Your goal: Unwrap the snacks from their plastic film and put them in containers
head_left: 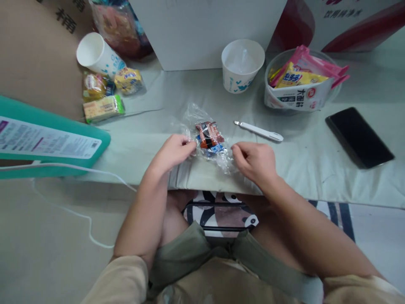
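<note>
A crumpled clear plastic bag (196, 113) lies on the table near its front edge. Inside it are small wrapped snacks (209, 136) in red-brown and blue packaging. My left hand (174, 152) pinches the bag's left side between thumb and forefinger. At the lower right of the bag, my right hand (255, 162) is closed, its fingertips against the plastic. Just beyond that hand rests a slim white craft knife (260, 131) with a short blade, touching neither hand.
Behind stand a paper cup (238, 80) with clear plastic in it and a tub (299, 99) of snack packets. A phone (360, 137) lies right. At left are a tipped paper cup (95, 52), wrapped snacks (104, 108), a green container (95, 143) and a white cable (107, 172).
</note>
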The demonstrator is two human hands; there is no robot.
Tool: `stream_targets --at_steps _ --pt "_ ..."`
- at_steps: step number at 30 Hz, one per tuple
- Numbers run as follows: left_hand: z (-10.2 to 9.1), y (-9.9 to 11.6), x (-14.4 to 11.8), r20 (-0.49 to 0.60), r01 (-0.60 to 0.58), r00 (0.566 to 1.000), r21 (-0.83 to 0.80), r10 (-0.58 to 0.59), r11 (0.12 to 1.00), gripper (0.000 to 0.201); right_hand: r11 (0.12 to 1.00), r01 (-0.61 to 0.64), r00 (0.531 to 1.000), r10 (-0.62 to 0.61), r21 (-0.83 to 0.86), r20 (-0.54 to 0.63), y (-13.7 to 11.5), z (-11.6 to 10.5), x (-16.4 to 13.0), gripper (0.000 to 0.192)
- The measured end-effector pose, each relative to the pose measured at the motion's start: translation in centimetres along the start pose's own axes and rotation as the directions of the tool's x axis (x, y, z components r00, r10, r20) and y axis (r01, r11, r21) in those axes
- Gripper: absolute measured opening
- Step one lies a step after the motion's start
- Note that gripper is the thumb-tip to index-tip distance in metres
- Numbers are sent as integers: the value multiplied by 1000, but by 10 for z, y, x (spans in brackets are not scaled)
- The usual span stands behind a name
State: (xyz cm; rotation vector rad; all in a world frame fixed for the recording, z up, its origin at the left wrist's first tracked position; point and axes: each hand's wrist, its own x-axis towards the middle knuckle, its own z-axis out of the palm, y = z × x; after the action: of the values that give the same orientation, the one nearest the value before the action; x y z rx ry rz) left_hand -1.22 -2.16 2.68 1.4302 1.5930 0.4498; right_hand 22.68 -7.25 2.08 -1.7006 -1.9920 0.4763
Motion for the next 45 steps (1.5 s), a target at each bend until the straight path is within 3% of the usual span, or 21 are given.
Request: stream_targets --at_steps 3,5,7,11,14,18,20,22,24,26,29,33,36,40,42,43,45 --pt "10 6 1 -17 -58 998 -305 56 950 15 967 201 966 -169 154 -197 -9 3 8 31" --pt "16 10 3 -25 -47 999 -493 40 869 8 922 315 941 -273 225 -198 -17 12 16 31" --pt "20 12 4 -33 -32 999 -634 14 773 12 908 336 940 -306 251 -154 -23 21 24 32" --pt "23 17 2 -27 -68 997 -779 74 624 5 950 179 983 -160 256 -91 -28 28 32 40" --pt "24 24 -2 -10 -95 986 -850 165 519 16 938 20 999 -3 346 -50 -25 21 30 44" --pt "29 36 -7 -28 -80 978 -965 205 250 21 875 -229 973 212 427 88 -16 15 25 70" --pt "31 40 -8 -18 -49 981 -986 191 159 21 819 -329 944 286 470 163 -9 17 25 84" --pt "30 42 -8 -5 -27 984 -993 180 117 19 735 -369 930 293 570 224 0 19 26 78" --pt "27 42 -5 -18 -33 987 -995 160 92 15 672 -355 935 257 650 245 7 20 27 59" --pt "23 40 1 -52 -61 994 -994 98 91 12 662 -307 951 246 683 188 11 17 27 41" --pt "17 38 11 -135 -128 988 -987 -70 99 14 719 -171 966 258 674 -30 16 8 25 30" --pt "12 40 22 -240 -236 929 -971 -281 48 19 774 13 927 228 633 -297 20 -3 18 24" --pt "10 42 27 -232 -240 905 -970 -357 23 18 752 158 868 203 640 -453 23 -19 16 22" --pt "9 42 29 -196 -200 922 -980 -333 22 14 784 394 688 95 481 -719 34 -70 45 25" --pt "8 40 29 -190 -189 931 -981 -312 32 15 744 495 701 -37 448 -713 44 -106 77 30" --pt "7 39 29 -185 -183 936 -982 -301 36 17 798 460 734 -94 391 -672 49 -124 96 32" --pt "6 37 29 -177 -171 944 -984 -277 45 19 944 214 856 -56 253 -513 57 -152 135 39"
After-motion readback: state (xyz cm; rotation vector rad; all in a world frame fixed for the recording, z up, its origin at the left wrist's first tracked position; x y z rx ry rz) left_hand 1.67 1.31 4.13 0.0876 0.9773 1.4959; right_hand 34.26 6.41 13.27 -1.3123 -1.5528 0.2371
